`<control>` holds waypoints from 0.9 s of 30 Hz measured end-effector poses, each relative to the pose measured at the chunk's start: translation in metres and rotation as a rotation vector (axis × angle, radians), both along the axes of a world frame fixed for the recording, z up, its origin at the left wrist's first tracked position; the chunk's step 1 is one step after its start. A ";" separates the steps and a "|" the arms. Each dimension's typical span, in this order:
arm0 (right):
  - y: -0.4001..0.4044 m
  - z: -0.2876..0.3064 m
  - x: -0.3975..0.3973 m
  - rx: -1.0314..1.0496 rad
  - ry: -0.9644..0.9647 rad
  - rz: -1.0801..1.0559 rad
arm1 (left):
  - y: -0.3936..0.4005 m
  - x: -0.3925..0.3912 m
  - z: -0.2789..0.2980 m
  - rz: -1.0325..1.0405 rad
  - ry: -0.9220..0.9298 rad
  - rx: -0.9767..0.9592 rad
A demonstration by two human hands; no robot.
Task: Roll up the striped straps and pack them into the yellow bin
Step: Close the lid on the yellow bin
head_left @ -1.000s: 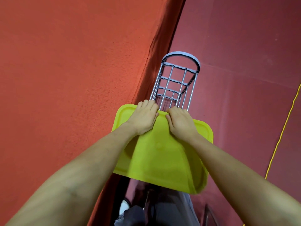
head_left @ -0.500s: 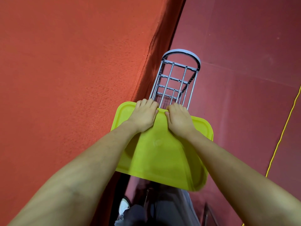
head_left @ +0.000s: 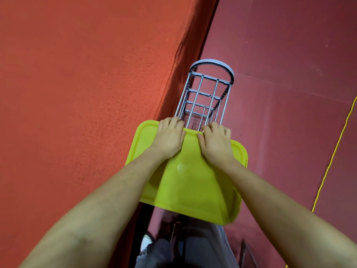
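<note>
A yellow bin (head_left: 193, 182) shows me only a flat, lid-like yellow face with a raised rim, held in front of my body. My left hand (head_left: 169, 137) and my right hand (head_left: 216, 141) lie side by side on its far edge, fingers curled over that edge and thumbs pressed on the yellow face. No striped straps are in view. Whatever is under or inside the yellow bin is hidden.
A grey metal wire rack (head_left: 206, 93) stands just beyond the bin, beside the edge of an orange cloth-covered surface (head_left: 77, 93) on the left. A dark red floor (head_left: 289, 74) spreads to the right, with a thin yellow cable (head_left: 334, 151) across it. My legs and a shoe (head_left: 146, 242) show below.
Both hands and the yellow bin shifted slightly away from me towards the rack, then stayed put. The grip is the same.
</note>
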State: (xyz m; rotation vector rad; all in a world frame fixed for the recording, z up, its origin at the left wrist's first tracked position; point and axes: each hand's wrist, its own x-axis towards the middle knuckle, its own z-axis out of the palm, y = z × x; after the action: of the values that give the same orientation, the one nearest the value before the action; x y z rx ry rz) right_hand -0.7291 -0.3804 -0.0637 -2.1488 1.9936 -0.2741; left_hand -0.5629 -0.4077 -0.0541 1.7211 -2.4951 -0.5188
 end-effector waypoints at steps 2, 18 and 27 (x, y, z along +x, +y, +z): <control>0.007 0.001 -0.002 0.017 0.022 -0.130 | 0.006 0.005 0.004 0.162 -0.001 -0.017; 0.058 0.014 0.004 0.242 -0.140 -1.000 | 0.052 0.034 0.022 0.744 -0.073 0.265; 0.053 0.022 -0.006 0.240 -0.239 -1.136 | 0.052 0.041 0.028 0.720 -0.119 0.150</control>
State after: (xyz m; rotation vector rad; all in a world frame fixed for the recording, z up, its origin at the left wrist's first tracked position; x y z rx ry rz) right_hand -0.7354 -0.3278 -0.0412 -0.6185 2.6612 -0.3795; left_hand -0.5221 -0.3552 -0.0266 2.5678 -1.7194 -0.5400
